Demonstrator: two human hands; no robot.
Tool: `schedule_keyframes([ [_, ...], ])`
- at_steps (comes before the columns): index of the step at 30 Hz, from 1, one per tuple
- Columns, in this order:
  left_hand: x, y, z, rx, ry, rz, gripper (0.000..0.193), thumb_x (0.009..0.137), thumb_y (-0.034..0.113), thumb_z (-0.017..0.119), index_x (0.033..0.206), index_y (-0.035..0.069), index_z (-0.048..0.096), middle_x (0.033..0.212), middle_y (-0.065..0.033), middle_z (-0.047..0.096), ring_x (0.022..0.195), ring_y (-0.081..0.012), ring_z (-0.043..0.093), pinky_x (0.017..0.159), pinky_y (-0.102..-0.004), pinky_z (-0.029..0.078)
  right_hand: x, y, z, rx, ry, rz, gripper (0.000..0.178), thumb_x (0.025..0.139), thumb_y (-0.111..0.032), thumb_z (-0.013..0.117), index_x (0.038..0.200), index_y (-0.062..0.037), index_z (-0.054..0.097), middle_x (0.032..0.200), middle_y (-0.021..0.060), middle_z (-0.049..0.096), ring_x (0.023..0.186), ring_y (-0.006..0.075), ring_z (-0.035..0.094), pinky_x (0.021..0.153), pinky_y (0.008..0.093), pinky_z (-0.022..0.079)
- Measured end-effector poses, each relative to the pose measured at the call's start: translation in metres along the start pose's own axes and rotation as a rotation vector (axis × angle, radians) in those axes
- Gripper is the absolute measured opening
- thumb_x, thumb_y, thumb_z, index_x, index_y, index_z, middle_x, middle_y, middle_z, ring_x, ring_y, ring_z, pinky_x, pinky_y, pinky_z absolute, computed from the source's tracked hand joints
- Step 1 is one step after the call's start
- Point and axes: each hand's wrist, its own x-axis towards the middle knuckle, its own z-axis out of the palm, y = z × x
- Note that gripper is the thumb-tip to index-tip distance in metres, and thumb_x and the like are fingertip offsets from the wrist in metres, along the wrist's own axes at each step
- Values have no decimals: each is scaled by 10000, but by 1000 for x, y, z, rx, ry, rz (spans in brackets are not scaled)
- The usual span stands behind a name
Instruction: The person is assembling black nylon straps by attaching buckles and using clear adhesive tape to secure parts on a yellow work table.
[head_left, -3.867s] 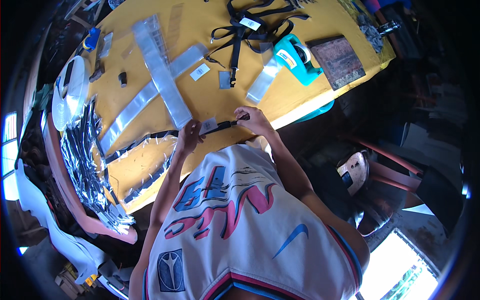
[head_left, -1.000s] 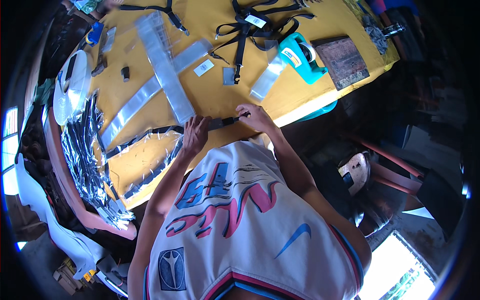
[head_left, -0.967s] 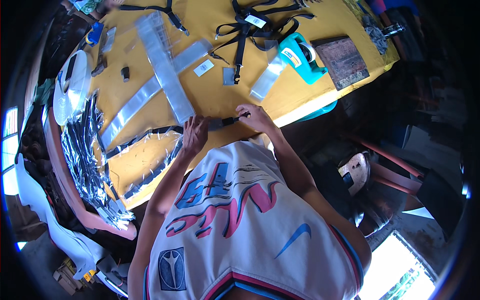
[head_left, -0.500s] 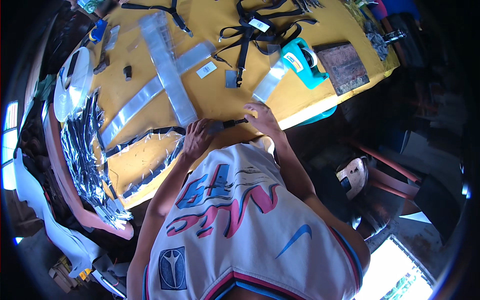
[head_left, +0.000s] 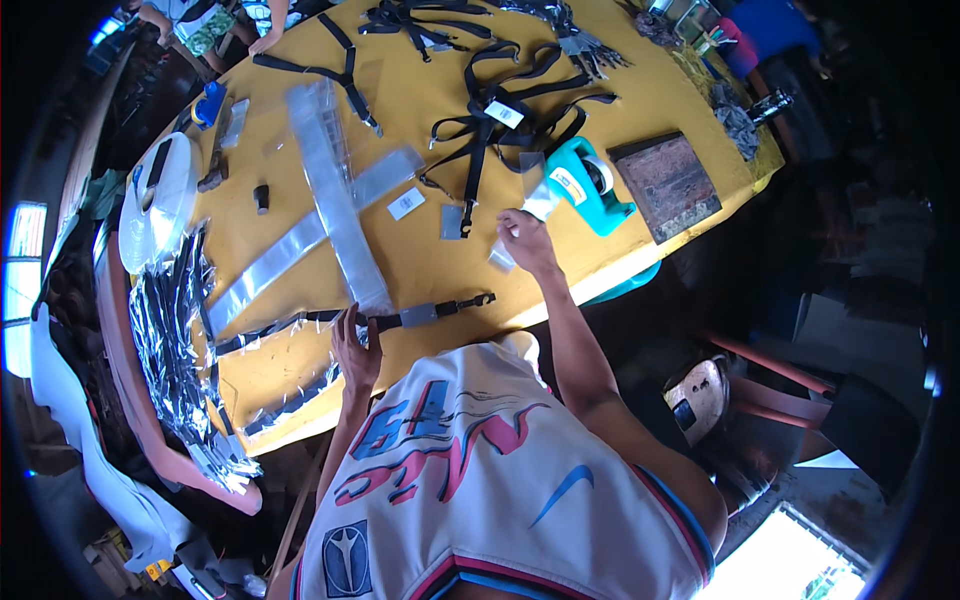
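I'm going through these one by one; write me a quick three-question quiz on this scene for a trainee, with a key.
1. Which of the person's hands is nearer the teal tape dispenser?
2. True or false: the two long clear plastic strips lie parallel, without crossing.
3. The left hand is nearest to: A) the white reel; B) the black strap at the near side; C) the dark flat block.

Key:
1. The right hand.
2. False: the long clear plastic strips cross.
3. B.
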Motion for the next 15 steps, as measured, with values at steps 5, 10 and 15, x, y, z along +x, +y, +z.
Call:
schedule_keyframes([
  [5,2,24,-2,-33,120,-61,373,910,91,687,1257,18,572,1196,-200,611,1124,-378,575,968,-459,456,26,-8,6,-32,-70,45,212,859,-133,666,1051,-44,665,1007,167,710,933,315,694,849,403,553],
  [10,-19,31,11,-32,209,-151,335,895,54,668,1212,-9,579,1138,-203,615,1056,-390,570,932,-472,457,32,22,-20,-492,430,-36,539,893,-322,688,1333,-44,549,1237,250,614,1127,425,594,942,498,503],
  [15,-13,67,29,-214,194,-236,318,881,29,662,1190,15,588,1086,-182,617,1003,-358,602,894,-437,490,44,43,-30,-431,164,210,505,926,-330,650,1318,-53,492,1095,223,690,998,416,669,863,520,525],
])
